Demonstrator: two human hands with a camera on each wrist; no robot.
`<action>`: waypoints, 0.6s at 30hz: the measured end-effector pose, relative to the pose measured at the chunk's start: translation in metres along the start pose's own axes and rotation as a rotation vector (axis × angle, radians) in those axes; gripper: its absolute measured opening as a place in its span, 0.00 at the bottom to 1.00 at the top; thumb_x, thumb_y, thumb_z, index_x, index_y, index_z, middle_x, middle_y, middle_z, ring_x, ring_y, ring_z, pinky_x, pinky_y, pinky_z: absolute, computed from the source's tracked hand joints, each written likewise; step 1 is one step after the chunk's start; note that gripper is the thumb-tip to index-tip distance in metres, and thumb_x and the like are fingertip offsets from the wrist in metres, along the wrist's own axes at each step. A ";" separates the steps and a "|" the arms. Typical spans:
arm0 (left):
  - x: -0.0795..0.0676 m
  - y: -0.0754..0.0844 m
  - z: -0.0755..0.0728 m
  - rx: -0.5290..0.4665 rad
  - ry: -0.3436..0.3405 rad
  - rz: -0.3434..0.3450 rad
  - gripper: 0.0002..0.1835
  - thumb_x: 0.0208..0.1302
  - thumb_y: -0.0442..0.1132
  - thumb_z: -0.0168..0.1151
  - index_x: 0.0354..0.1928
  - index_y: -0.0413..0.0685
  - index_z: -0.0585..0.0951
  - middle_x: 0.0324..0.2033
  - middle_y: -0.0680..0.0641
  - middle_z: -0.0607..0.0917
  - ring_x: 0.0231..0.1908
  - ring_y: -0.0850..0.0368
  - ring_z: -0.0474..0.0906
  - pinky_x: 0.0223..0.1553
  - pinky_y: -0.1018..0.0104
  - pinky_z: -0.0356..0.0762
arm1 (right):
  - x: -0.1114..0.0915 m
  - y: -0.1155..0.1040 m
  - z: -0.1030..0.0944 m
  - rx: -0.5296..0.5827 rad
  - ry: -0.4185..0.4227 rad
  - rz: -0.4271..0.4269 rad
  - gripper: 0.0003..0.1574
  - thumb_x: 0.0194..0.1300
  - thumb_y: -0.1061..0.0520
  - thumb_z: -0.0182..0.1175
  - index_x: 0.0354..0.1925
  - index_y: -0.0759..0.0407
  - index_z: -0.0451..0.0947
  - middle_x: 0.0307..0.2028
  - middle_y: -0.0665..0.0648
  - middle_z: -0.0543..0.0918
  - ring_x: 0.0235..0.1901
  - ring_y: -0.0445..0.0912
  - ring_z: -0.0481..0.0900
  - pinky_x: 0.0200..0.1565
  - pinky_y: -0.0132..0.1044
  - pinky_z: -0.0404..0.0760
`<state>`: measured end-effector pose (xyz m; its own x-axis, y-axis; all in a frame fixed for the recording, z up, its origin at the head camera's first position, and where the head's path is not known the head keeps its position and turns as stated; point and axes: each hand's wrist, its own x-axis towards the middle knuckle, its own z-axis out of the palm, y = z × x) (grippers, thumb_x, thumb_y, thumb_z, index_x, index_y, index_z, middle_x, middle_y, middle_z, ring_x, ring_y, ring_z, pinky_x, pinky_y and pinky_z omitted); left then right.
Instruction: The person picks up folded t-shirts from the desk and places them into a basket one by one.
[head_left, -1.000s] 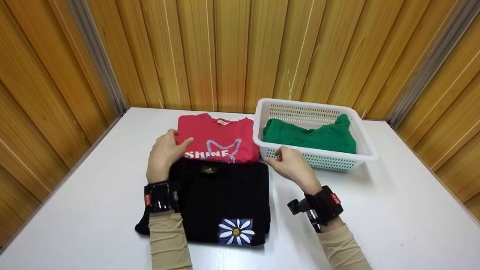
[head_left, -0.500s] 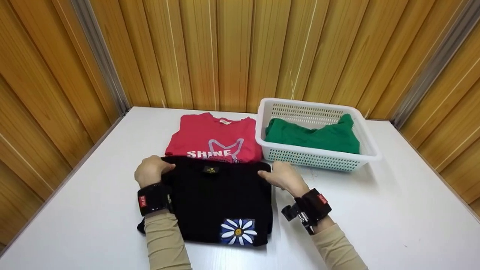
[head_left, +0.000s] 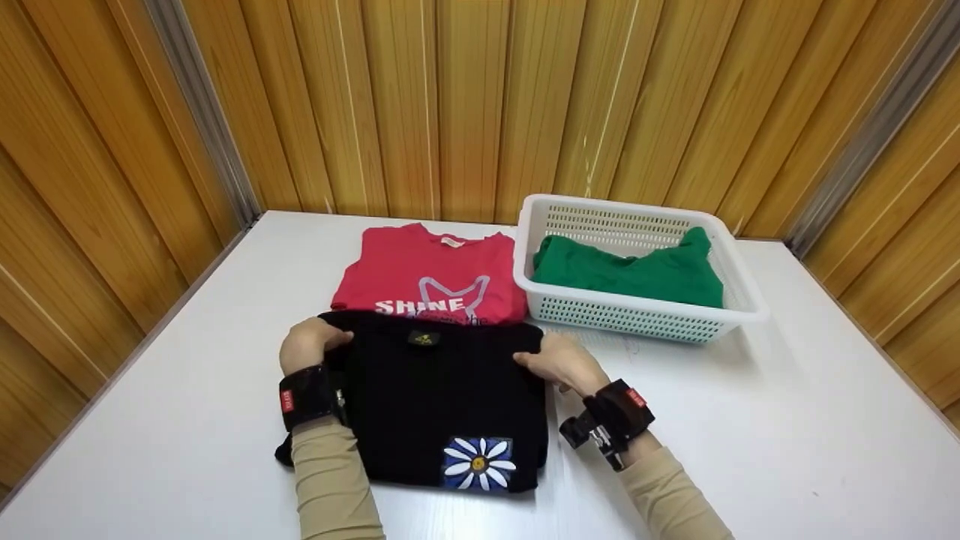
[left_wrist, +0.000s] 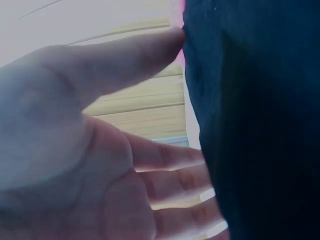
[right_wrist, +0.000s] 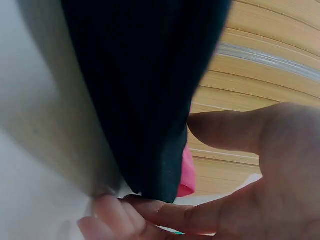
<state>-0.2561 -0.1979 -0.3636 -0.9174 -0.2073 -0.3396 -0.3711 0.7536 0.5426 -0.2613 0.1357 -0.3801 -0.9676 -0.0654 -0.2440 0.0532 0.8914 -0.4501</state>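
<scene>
A folded black shirt point(head_left: 442, 397) with a daisy patch near its lower right lies in the middle of the table in the head view. My left hand point(head_left: 306, 345) is at its upper left corner; in the left wrist view the thumb point(left_wrist: 135, 57) lies on the near face of the cloth and the fingers pass behind it. At the upper right corner, my right hand point(head_left: 566, 364) has its thumb point(right_wrist: 225, 130) on one side of the cloth and fingertips under its edge. Behind lies a folded red shirt point(head_left: 397, 262), its lower part overlapped by the black one.
A white plastic basket point(head_left: 645, 319) stands at the back right, beside the red shirt, with a folded green garment point(head_left: 622, 277) inside. Wood-patterned panels point(head_left: 465, 105) enclose the white table point(head_left: 787, 420) at the back and sides.
Both hands have come down and toward me, the left from the red shirt's edge and the right from beside the basket, and now grip the black shirt's upper corners.
</scene>
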 end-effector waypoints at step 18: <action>0.007 0.002 0.004 -0.027 0.010 -0.062 0.37 0.57 0.47 0.64 0.61 0.26 0.68 0.60 0.28 0.71 0.58 0.35 0.71 0.57 0.48 0.73 | 0.004 -0.002 0.014 0.182 -0.030 0.011 0.28 0.62 0.41 0.59 0.43 0.65 0.73 0.35 0.59 0.76 0.23 0.45 0.73 0.22 0.34 0.73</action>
<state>-0.2630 -0.1951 -0.3678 -0.8939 -0.2595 -0.3656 -0.4309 0.7223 0.5409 -0.2615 0.1275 -0.3920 -0.9589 -0.0725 -0.2742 0.1097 0.7966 -0.5944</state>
